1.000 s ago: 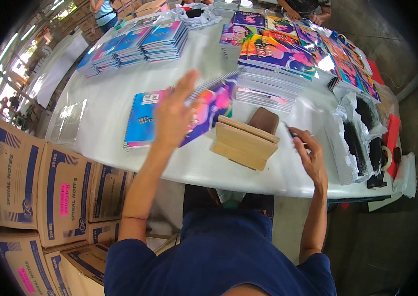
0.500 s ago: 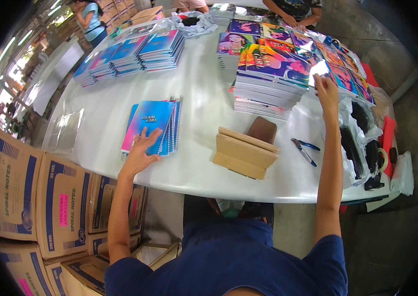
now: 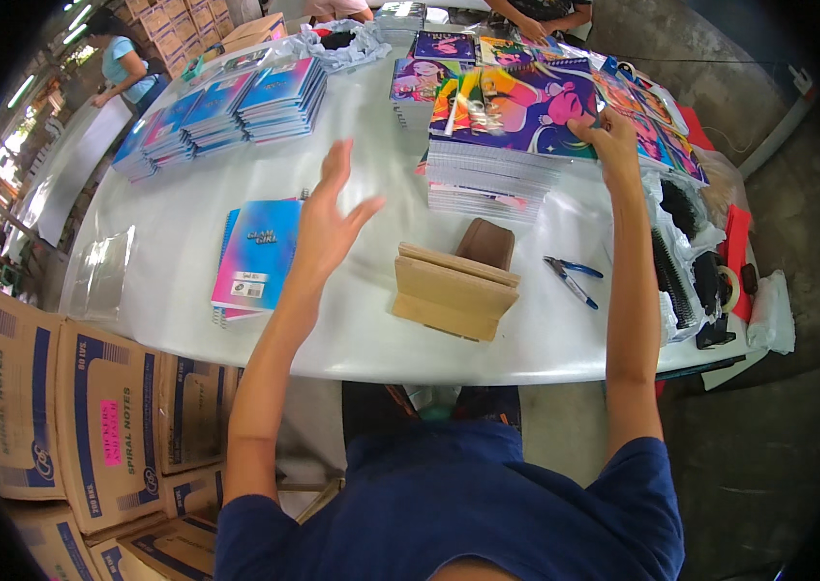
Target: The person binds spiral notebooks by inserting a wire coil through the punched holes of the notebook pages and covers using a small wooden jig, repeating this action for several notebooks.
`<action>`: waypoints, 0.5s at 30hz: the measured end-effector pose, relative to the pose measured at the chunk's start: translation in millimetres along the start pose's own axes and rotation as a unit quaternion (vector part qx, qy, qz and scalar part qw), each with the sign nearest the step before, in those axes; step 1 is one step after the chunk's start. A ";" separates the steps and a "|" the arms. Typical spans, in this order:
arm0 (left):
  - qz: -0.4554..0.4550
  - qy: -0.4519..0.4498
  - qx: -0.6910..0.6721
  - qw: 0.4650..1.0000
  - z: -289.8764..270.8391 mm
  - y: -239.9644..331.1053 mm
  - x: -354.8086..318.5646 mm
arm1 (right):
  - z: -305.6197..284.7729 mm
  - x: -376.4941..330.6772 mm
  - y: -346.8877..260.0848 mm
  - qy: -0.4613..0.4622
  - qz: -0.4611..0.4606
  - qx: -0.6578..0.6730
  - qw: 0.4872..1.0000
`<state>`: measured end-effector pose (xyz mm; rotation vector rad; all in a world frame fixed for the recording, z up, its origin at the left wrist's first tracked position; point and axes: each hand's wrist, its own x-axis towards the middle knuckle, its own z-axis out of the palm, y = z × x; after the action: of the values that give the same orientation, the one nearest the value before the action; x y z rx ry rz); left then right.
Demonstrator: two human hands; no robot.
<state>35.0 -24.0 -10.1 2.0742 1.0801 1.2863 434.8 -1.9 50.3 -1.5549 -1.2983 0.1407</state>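
- Brown cardboard boxes (image 3: 110, 426) with blue bands stand piled beside the tabletop (image 3: 362, 334), at the far left.
- A clear plastic sheet (image 3: 100, 276) lies flat near the tabletop's left edge; beyond it, a person in a light blue top (image 3: 124, 66) leans to another surface.
- Blue-and-pink notebooks stand in neat stacks (image 3: 221, 108) toward the back left.
- Nearer the wearer, a small pile of blue-and-pink notebooks (image 3: 255, 254) lies flat, its right edge partly hidden by the left wrist.
- The left hand (image 3: 330, 223) is spread, thumb apart from the fingers, holding nothing; it is slightly blurred, and whether it touches the pile cannot be told.
- A tan wooden stand (image 3: 454, 298) sits near the front edge, a brown block (image 3: 485, 242) just behind it.
- Behind these rises a tall spiral-bound stack (image 3: 487, 179), with a purple-and-orange notebook (image 3: 526, 102) on top.
- Blue-handled pliers (image 3: 575, 279) lie partly open on the tabletop.
- The right hand (image 3: 613, 145) pinches that top notebook's near right corner between thumb and fingers.
- White wrapping holding black coils (image 3: 664, 269) lies right of the right forearm, beside a tape roll (image 3: 728, 289).
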 end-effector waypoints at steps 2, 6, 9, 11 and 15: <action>-0.045 0.010 -0.121 0.992 13.4 12.6 26.0 | -1.2 -51.0 -32.6 0.027 -0.027 0.052 0.998; -0.071 -0.141 -0.360 0.919 15.5 46.1 44.1 | -2.5 -158.9 -54.3 0.014 -0.011 0.190 0.982; -0.006 -0.255 -0.384 0.887 20.5 49.0 28.1 | 3.9 -214.5 -46.3 0.027 0.039 0.356 0.933; 0.022 -0.287 -0.343 0.894 23.2 49.7 18.2 | 8.2 -240.3 -11.6 0.021 0.051 0.338 0.939; 0.048 -0.283 -0.369 0.884 27.5 48.9 7.6 | 13.9 -250.4 -6.9 0.053 0.036 0.249 0.966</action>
<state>79.7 -45.8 16.8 1.7173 0.1705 0.8364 320.5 -186.8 -75.0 -1.1582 -1.0226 0.3937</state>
